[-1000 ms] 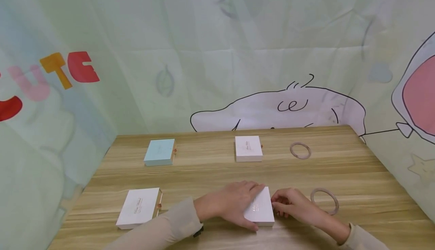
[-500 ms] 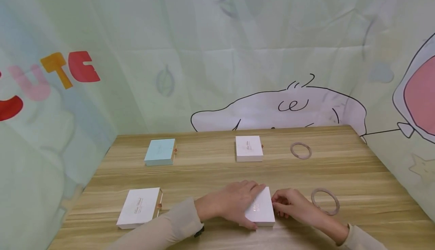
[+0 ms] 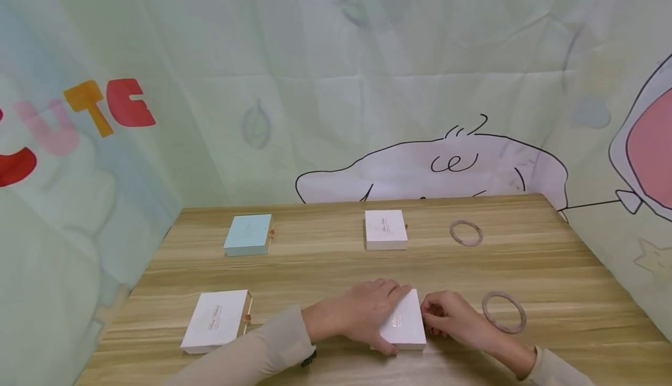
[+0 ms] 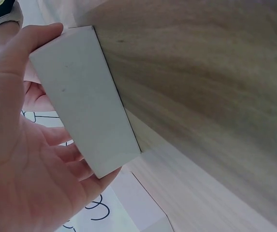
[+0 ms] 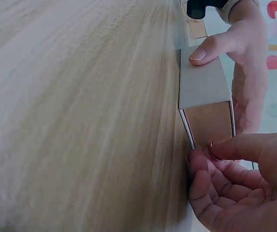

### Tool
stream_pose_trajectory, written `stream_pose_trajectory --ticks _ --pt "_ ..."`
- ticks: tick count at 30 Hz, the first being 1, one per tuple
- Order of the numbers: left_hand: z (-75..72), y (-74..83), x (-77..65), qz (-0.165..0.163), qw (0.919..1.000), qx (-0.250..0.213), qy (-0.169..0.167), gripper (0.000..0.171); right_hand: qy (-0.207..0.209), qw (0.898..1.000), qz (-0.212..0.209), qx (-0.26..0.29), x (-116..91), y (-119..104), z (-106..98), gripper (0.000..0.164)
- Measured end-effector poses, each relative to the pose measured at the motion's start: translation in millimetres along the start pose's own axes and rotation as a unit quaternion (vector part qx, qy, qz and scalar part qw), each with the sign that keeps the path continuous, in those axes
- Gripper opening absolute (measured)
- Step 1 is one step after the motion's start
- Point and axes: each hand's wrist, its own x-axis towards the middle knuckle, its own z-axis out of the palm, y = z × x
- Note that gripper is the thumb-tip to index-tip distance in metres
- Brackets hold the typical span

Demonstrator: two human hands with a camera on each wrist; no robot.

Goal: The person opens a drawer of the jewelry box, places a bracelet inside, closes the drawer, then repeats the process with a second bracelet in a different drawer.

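Note:
A white drawer-style box (image 3: pixel 406 325) with gold lettering lies on the table in front of me. My left hand (image 3: pixel 362 313) grips it from the left, thumb on the near side and fingers along the far side. At the box's right end, my right hand (image 3: pixel 451 316) pinches a small ribbon tab (image 5: pixel 212 149) between thumb and curled forefinger. The tab comes from the brown drawer front (image 5: pixel 210 122), which sits within the sleeve in the right wrist view. The left wrist view shows the box's plain white side (image 4: pixel 85 101), with the thumb at one end.
A second white box (image 3: pixel 217 320) lies front left, beside my left sleeve. Behind are a light blue box (image 3: pixel 248 234) and another white box (image 3: pixel 385 228) on the wood-grain table (image 3: pixel 315 269). Two greyish rings lie at right, one near (image 3: pixel 488 313), one far (image 3: pixel 466 232).

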Motion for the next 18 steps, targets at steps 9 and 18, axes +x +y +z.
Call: stream_pose_trajectory --ticks 9,18 --pt "1.6 -0.4 0.2 0.003 1.0 -0.003 -0.001 0.105 0.002 1.0 0.003 0.003 -0.7 -1.3 1.7 0.012" --pt "1.8 -0.7 0.7 0.004 1.0 -0.008 0.0 0.105 0.005 1.0 0.001 0.0 -0.3 -2.1 1.3 0.013"
